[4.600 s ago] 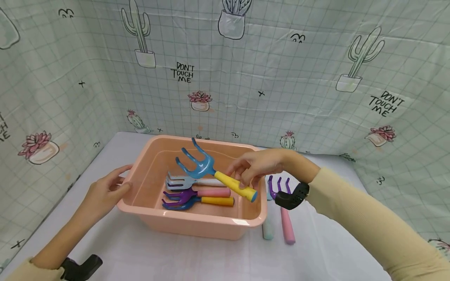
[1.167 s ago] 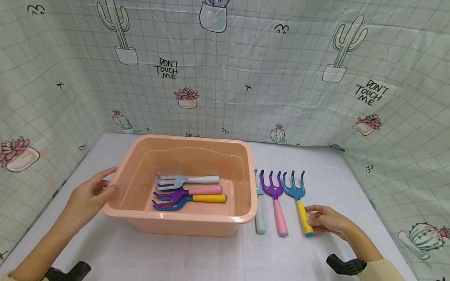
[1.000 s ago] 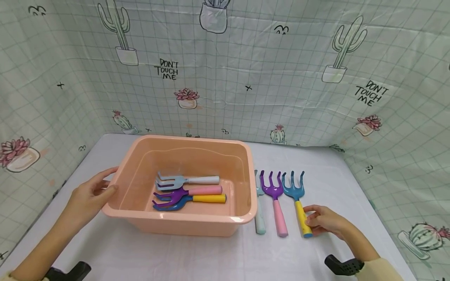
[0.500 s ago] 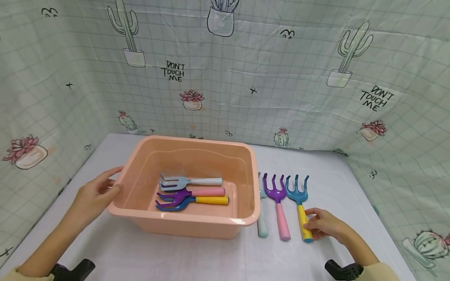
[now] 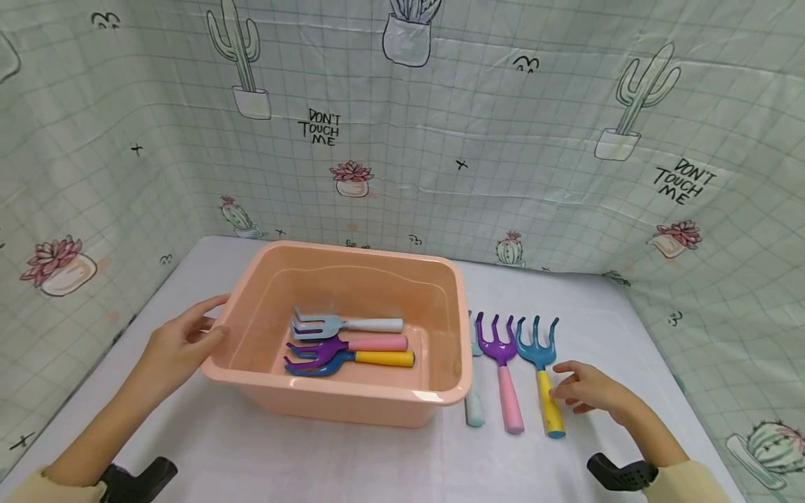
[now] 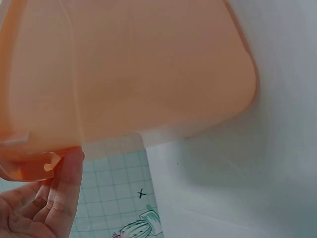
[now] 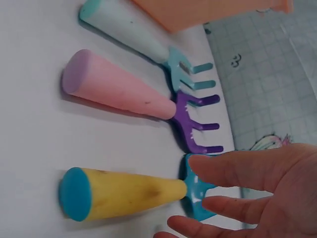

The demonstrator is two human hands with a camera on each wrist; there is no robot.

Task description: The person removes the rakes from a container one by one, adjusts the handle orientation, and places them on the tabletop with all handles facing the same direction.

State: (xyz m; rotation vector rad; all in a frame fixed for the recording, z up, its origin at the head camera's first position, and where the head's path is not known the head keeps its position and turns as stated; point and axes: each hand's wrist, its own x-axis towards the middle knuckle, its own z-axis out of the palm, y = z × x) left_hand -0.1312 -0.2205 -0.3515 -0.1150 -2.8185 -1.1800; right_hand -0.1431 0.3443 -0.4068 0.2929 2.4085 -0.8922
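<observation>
My left hand point(image 5: 182, 347) grips the left rim of a peach plastic basin point(image 5: 339, 402), the thumb on top; in the left wrist view its fingers point(image 6: 69, 191) reach under the rim. My right hand point(image 5: 591, 388) is over the yellow handle of a blue hand rake point(image 5: 546, 391), fingers loosely extended. The right wrist view shows these fingers point(image 7: 233, 171) apart from the yellow handle point(image 7: 133, 194), above the blue head. Left of it lie a purple hand rake point(image 5: 503, 381) with a pink handle and a pale green hand rake point(image 5: 474, 398), partly hidden by the basin.
Inside the basin lie a light blue hand rake point(image 5: 371, 325), a purple one with a pink handle point(image 5: 377, 343) and a blue one with a yellow handle point(image 5: 383, 358). A cactus-print cloth point(image 5: 478, 105) stands behind the white table point(image 5: 352, 461).
The yellow-handled rake has gone from above the basin to the table, right of the purple one. My right hand has just let go and lifted slightly. The left hand keeps its grip.
</observation>
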